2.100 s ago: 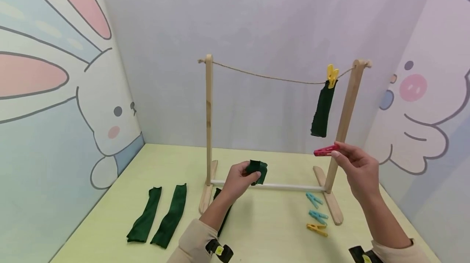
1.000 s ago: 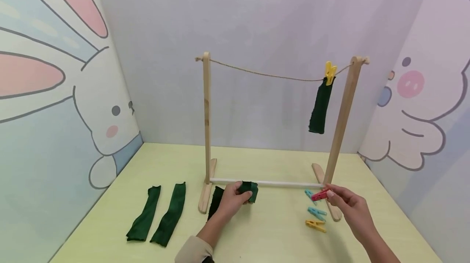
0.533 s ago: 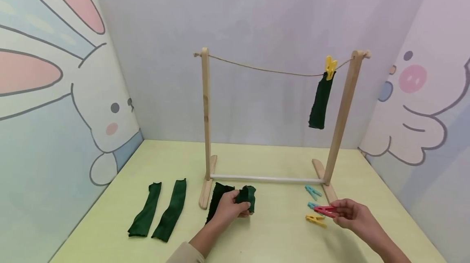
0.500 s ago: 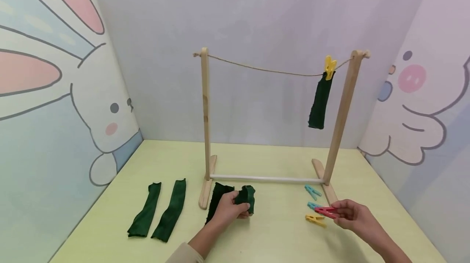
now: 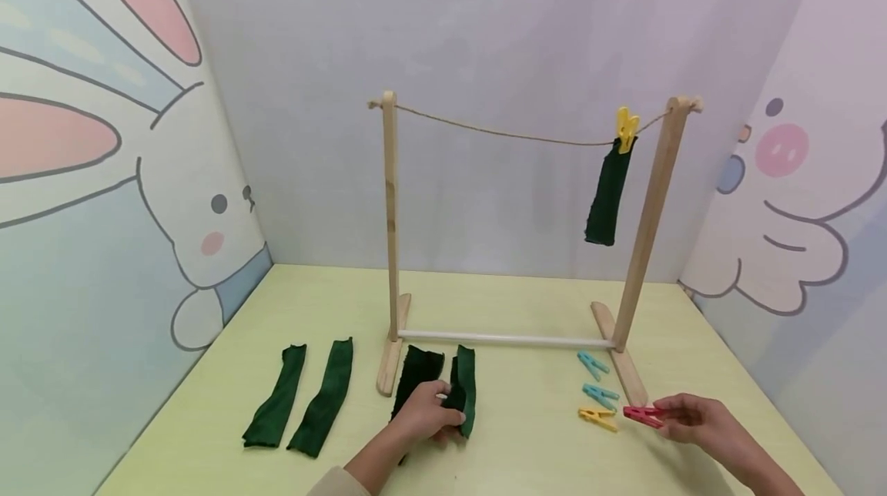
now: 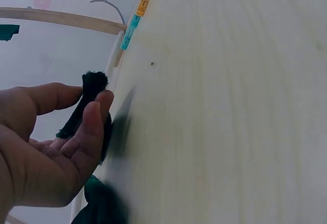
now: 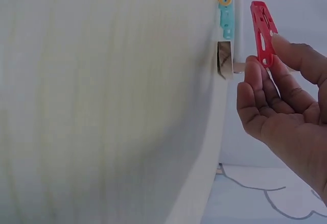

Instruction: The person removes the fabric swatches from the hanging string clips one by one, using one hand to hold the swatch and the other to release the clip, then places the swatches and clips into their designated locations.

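My left hand (image 5: 421, 413) pinches a dark green cloth strip (image 5: 467, 384) at or just above the table, left of centre. In the left wrist view, thumb and fingers grip that folded cloth (image 6: 92, 89). A second green strip (image 5: 418, 367) lies beside the left hand, partly hidden by it. On the right, my right hand (image 5: 707, 428) holds a red clothespin (image 5: 640, 416) low over the table. The right wrist view shows this clothespin (image 7: 261, 30) between thumb and fingers. A yellow clothespin (image 5: 627, 129) fastens one green strip (image 5: 607, 199) to the line.
Two green strips, one left (image 5: 277, 396) and one beside it (image 5: 324, 400), lie on the table. A wooden frame (image 5: 390, 211) carries a string line (image 5: 499, 133). Near its right foot lie two blue clothespins (image 5: 593, 365) and a yellow clothespin (image 5: 598, 419).
Both hands have come down toward the table. The left hand's cloth hangs longer, less bunched than before. My right hand has moved down and right with the red clothespin.
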